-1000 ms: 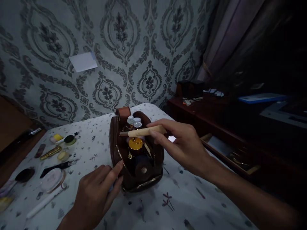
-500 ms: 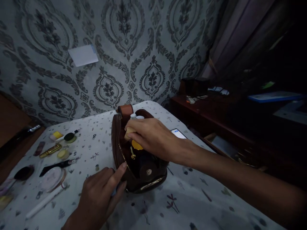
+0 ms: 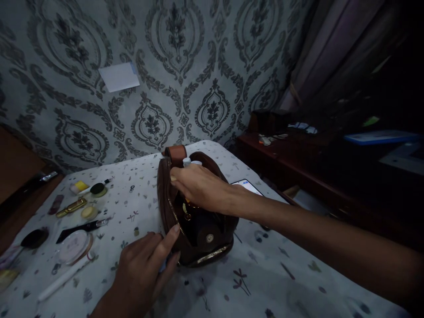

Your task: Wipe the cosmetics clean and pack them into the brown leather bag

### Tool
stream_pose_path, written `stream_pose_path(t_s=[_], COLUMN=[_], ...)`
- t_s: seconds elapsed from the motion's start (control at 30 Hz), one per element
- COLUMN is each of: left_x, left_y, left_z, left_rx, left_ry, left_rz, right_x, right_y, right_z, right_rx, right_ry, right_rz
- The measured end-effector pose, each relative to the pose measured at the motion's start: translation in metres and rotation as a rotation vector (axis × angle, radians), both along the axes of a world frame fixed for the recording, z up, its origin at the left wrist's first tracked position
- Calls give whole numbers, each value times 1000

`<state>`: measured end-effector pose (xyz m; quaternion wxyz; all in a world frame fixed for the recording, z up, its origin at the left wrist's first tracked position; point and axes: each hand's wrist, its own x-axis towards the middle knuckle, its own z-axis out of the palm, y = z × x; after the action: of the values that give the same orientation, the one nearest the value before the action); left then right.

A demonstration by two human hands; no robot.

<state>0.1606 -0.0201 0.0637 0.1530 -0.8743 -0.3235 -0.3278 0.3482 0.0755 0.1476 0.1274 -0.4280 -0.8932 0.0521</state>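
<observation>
A brown bag [image 3: 168, 212] with its zipper open stands on the patterned cloth. My right hand [image 3: 202, 185] reaches into its far part, fingers closed on a small beige item [image 3: 173, 178] that is mostly hidden. White-capped containers [image 3: 187, 161] show behind that hand inside the bag, and a gold zipper pull [image 3: 187, 216] hangs below it. My left hand [image 3: 145, 260] holds the near left edge of the bag, its index finger on the zipper; a bit of something blue shows between its fingers.
Cosmetics lie at the left, among them a round compact [image 3: 74, 246], a white pen-like tube [image 3: 64, 278] and a gold tube [image 3: 71, 207]. A lit phone [image 3: 248, 186] lies right of the bag. Behind is a patterned wall; a dark red desk [image 3: 274, 163] stands at the right.
My right hand has moved slightly toward the bag's far left side, and the beige item shows less. The yellow lid under it is now mostly covered. The view has shifted slightly.
</observation>
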Motion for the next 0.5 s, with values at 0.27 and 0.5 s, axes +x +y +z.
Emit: stream_pose_path(t_s=[0.27, 0.5], left_x=[0, 0], left_y=[0, 0], left_z=[0, 0], left_rx=[-8, -5], left_ry=[-6, -3], left_rz=[-3, 1], right_x=[-2, 0], right_y=[0, 7], right_z=[1, -7], right_rx=[0, 33], right_ry=[-63, -75], right_rz=[-29, 9])
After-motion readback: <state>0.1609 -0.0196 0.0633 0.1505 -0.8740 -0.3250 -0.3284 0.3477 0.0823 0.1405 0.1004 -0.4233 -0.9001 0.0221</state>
